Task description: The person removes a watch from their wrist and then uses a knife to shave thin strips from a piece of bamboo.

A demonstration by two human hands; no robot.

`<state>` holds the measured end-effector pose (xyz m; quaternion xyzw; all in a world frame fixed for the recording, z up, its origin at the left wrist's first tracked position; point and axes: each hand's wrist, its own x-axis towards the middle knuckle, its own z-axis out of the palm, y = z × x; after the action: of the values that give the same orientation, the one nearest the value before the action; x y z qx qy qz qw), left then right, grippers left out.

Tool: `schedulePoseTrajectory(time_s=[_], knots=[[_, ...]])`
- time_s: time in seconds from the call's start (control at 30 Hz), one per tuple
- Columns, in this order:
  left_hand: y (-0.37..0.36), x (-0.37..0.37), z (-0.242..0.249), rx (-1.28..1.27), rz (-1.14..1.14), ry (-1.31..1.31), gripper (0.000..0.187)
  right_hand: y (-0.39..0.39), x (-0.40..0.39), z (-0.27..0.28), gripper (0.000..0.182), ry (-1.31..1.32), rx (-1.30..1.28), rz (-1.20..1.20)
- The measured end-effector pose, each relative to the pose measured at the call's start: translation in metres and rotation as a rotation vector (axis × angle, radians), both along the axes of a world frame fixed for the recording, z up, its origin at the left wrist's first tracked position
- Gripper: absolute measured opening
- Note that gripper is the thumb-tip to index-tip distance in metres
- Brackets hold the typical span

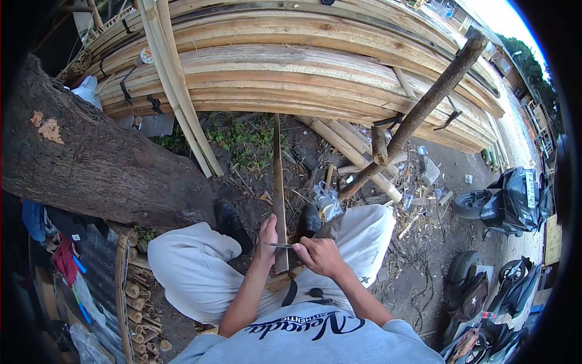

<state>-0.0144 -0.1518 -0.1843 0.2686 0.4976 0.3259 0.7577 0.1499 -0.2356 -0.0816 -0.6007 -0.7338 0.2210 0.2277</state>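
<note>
A long thin bamboo strip [278, 182] runs from my lap out over the ground ahead. My left hand [267, 238] grips it at its near end, thumb beside the strip. My right hand [318, 255] holds a knife [277, 245] whose blade lies crosswise against the strip, between the two hands. I sit with my knees [182, 255] apart in light trousers, black shoes [230, 221] on the dirt.
A big stack of split bamboo slats [303, 67] lies ahead. A thick tree trunk [91, 158] crosses on the left, a leaning pole [418, 115] on the right. Motorbikes [509, 200] stand at right. Bamboo offcuts [136, 297] pile at lower left.
</note>
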Motion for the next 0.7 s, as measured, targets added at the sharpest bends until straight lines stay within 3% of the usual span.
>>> schedulePoseTrajectory(time_s=[0.03,0.17,0.2,0.3,0.4,0.53,0.63,0.7], knots=[[0.001,0.002,-0.029,0.017,0.039,0.051,0.045,-0.001,0.0,-0.003,0.041,0.015,-0.022,-0.002],[-0.003,0.005,-0.002,0.031,0.015,0.067,0.061,0.001,0.005,-0.008,0.042,-0.044,-0.027,-0.002],[-0.005,0.008,-0.005,0.056,0.05,0.176,0.062,0.003,0.007,-0.01,0.042,-0.065,-0.035,-0.008],[-0.012,0.008,0.021,0.179,0.077,0.25,0.058,0.012,0.009,-0.016,0.044,-0.067,-0.034,0.006],[-0.011,-0.004,0.012,0.051,0.01,0.108,0.054,0.022,0.009,-0.035,0.04,-0.042,-0.012,-0.021],[-0.01,-0.005,0.013,0.0,-0.006,0.122,0.05,0.051,0.014,-0.058,0.042,-0.056,-0.076,-0.052],[-0.008,-0.004,-0.049,0.23,0.093,0.246,0.045,0.079,0.018,-0.086,0.044,0.003,-0.045,-0.095],[-0.01,-0.003,-0.025,0.158,0.091,0.23,0.042,0.101,0.021,-0.103,0.045,-0.064,-0.077,-0.163]])
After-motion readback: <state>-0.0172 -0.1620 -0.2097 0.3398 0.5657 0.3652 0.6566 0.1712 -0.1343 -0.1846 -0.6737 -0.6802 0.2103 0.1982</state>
